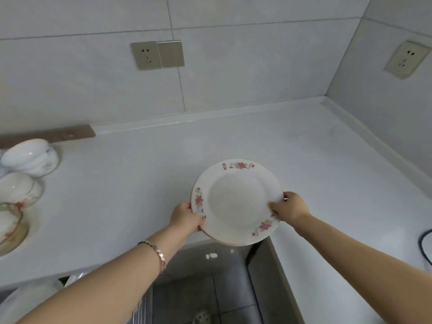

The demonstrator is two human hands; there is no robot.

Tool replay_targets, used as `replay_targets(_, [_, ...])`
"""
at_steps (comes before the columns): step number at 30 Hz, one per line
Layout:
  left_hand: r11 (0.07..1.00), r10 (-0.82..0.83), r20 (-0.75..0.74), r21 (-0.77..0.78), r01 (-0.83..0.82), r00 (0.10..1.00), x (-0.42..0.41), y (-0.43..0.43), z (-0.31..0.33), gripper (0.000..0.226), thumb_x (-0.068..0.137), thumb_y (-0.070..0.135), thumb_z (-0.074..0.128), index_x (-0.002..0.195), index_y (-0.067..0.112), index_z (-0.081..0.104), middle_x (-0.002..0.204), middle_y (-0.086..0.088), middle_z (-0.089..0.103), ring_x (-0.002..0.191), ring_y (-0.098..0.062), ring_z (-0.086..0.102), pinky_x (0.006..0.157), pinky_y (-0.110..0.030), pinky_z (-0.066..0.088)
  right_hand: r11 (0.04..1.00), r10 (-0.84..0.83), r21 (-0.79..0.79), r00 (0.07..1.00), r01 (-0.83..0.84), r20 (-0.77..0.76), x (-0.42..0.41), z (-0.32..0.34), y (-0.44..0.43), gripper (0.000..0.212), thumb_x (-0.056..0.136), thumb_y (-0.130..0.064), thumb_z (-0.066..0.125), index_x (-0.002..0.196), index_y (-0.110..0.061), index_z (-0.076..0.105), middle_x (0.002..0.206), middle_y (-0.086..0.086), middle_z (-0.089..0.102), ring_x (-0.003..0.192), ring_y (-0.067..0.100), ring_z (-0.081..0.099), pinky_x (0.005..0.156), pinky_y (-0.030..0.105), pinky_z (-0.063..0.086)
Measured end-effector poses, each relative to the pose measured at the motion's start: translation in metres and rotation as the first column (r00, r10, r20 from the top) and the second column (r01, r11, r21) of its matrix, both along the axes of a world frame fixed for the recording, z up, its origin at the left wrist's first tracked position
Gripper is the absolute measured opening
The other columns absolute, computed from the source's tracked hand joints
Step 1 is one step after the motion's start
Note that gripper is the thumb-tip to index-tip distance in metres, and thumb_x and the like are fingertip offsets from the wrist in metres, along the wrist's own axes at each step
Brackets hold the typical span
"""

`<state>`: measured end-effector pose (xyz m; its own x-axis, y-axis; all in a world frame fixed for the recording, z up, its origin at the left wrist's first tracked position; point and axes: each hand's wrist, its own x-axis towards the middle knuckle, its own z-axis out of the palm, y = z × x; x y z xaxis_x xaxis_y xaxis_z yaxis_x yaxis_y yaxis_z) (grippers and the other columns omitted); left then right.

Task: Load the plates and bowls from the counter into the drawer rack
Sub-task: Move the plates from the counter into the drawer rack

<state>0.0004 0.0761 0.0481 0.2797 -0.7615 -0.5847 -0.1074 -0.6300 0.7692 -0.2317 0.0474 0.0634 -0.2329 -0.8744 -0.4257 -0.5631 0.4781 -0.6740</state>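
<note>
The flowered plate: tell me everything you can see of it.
The flowered plate is round and white, glazed like ceramic, with a shallow well and a broad rim carrying pink, yellow and purple flower sprays at intervals. It looks clean and empty. It sits face up, tilted slightly, at the front edge of the counter, partly overhanging it. The left hand grips its left rim and the right hand its right rim. Another rim seems to show just beneath it, so it may top a stack.

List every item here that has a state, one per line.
floral plate: face up, held at both rims over the counter edge
left hand: gripping the plate
right hand: gripping the plate
bowls: upside down on the counter
wall socket: nothing plugged in
</note>
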Motion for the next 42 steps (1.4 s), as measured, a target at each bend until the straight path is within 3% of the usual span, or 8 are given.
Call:
replay_targets(9, [0.990, 0.139, 0.058, 0.014, -0.140, 0.989, 0.141, 0.131, -0.003, 0.040, 0.075, -0.012, 0.063, 0.113, -0.001, 0.059, 0.113, -0.018, 0.066, 0.103, -0.033, 0.063, 0.077, -0.038, 0.057, 0.970, 0.244, 0.027, 0.970, -0.243, -0.020, 0.146, -0.002, 0.090, 0.020, 0.082, -0.012, 0.060, 0.098, -0.004, 0.054, 0.088, 0.010, 0.056, 0.081, 0.024, 0.052, 0.056, 0.026, 0.039])
replay_targets(16, [0.968, 0.247, 0.049, 0.033, -0.249, 0.968, 0.287, 0.233, -0.020, 0.024, 0.076, -0.011, 0.064, 0.085, 0.010, 0.055, 0.087, -0.004, 0.061, 0.094, -0.026, 0.059, 0.064, -0.031, 0.053, 0.941, 0.321, 0.101, 0.946, -0.323, 0.038, 0.297, -0.024, 0.170, 0.030, 0.081, -0.010, 0.059, 0.107, 0.006, 0.057, 0.098, 0.018, 0.062, 0.091, 0.032, 0.060, 0.081, 0.040, 0.051])
replay_targets(20, [0.973, 0.218, 0.066, 0.057, -0.222, 0.974, 0.359, 0.283, -0.029, 0.029, 0.076, -0.014, 0.059, 0.093, 0.009, 0.059, 0.103, -0.010, 0.065, 0.101, -0.029, 0.060, 0.079, -0.038, 0.056, 0.931, 0.304, 0.177, 0.947, -0.318, 0.100, 0.366, -0.044, 0.222, 0.027, 0.084, -0.008, 0.059, 0.107, 0.006, 0.058, 0.095, 0.016, 0.061, 0.088, 0.029, 0.059, 0.082, 0.040, 0.051])
replay_targets(24, [0.969, 0.209, 0.061, 0.123, -0.215, 0.976, 0.417, 0.311, -0.043, 0.034, 0.078, -0.014, 0.057, 0.103, 0.010, 0.058, 0.111, -0.010, 0.063, 0.107, -0.031, 0.058, 0.081, -0.045, 0.057, 0.910, 0.304, 0.250, 0.942, -0.331, 0.141, 0.420, -0.071, 0.253, 0.010, 0.083, -0.007, 0.058, 0.084, 0.003, 0.058, 0.081, 0.016, 0.057, 0.074, 0.024, 0.053, 0.067, 0.032, 0.043])
replay_targets(28, [0.952, 0.222, 0.083, 0.197, -0.234, 0.972, 0.455, 0.325, -0.067, 0.030, 0.080, -0.010, 0.060, 0.101, 0.010, 0.050, 0.106, -0.008, 0.059, 0.107, -0.031, 0.058, 0.079, -0.040, 0.057, 0.889, 0.312, 0.317, 0.944, -0.330, 0.109, 0.463, -0.107, 0.259, 0.033, 0.086, -0.010, 0.052, 0.055, -0.008, 0.043, 0.060, 0.010, 0.047, 0.057, 0.020, 0.042, 0.058, 0.026, 0.035])
replay_targets(33, [0.912, 0.260, 0.139, 0.289, -0.290, 0.956, 0.497, 0.333, -0.107, 0.033, 0.080, -0.009, 0.061, 0.095, 0.015, 0.045, 0.098, -0.005, 0.055, 0.108, -0.031, 0.058, 0.078, -0.037, 0.057, 0.832, 0.376, 0.404, 0.922, -0.380, 0.091, 0.517, -0.157, 0.261, 0.017, 0.091, -0.015, 0.048, 0.080, -0.001, 0.050, 0.082, 0.015, 0.053, 0.079, 0.024, 0.048, 0.071, 0.028, 0.037])
replay_targets(38, [0.887, 0.160, 0.211, 0.398, -0.234, 0.964, 0.554, 0.326, -0.162, 0.040, 0.080, -0.006, 0.064, 0.115, 0.006, 0.050, 0.118, -0.012, 0.060, 0.109, -0.029, 0.059, 0.077, -0.033, 0.057, 0.831, 0.335, 0.437, 0.937, -0.345, 0.103, 0.571, -0.210, 0.267, 0.012, 0.085, -0.012, 0.055, 0.087, -0.001, 0.059, 0.079, 0.013, 0.061, 0.079, 0.029, 0.055, 0.070, 0.031, 0.041])
replay_targets(42, [0.879, 0.073, 0.247, 0.443, -0.179, 0.966, 0.596, 0.310, -0.208, 0.043, 0.078, -0.005, 0.067, 0.117, 0.003, 0.052, 0.119, -0.014, 0.061, 0.107, -0.031, 0.060, 0.085, -0.041, 0.057, 0.834, 0.279, 0.478, 0.958, -0.276, 0.067, 0.607, -0.257, 0.272, 0.022, 0.084, -0.016, 0.060, 0.102, -0.004, 0.062, 0.099, 0.017, 0.067, 0.087, 0.031, 0.060, 0.070, 0.029, 0.042])
